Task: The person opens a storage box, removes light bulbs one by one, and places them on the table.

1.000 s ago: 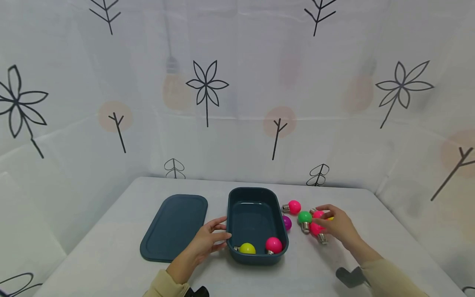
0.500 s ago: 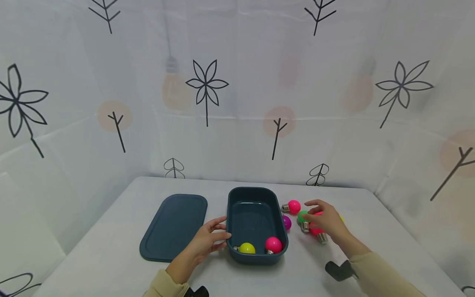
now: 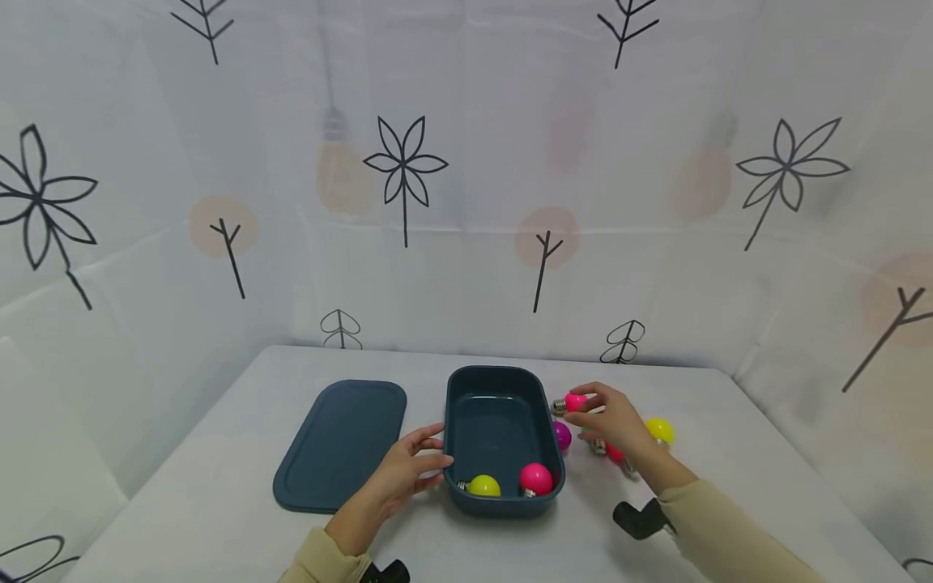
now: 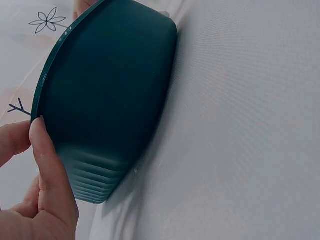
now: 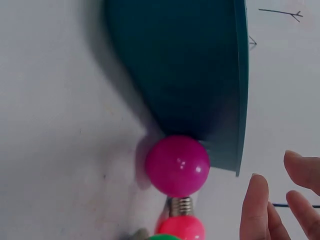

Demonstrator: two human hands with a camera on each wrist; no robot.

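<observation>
In the head view my left hand (image 3: 408, 471) touches the left rim of a dark blue-green rectangular box (image 3: 503, 506); in the left wrist view, its fingertips meet the rim. A yellow light bulb (image 3: 484, 486) and a pink one (image 3: 536, 478) lie inside the box's near end. My right hand (image 3: 611, 421) hovers over bulbs right of the box, fingers spread with nothing between them. Its fingertips are closest to a pink bulb (image 3: 574, 402). A purple bulb (image 5: 178, 166) sits against the box wall. Part of a green bulb (image 5: 165, 237) shows; the hand mostly hides it in the head view.
Left of the box, a matching flat lid (image 3: 342, 445) lies on the white table (image 3: 219, 486). Under and beyond my right forearm are a red-pink bulb (image 3: 615, 453) and a yellow bulb (image 3: 659, 430). A printed white cloth (image 3: 466, 267) hangs behind the table.
My right hand has moved left, from the red-pink bulbs toward the pink bulb nearer the box, uncovering the yellow bulb. My left hand and the box have stayed put.
</observation>
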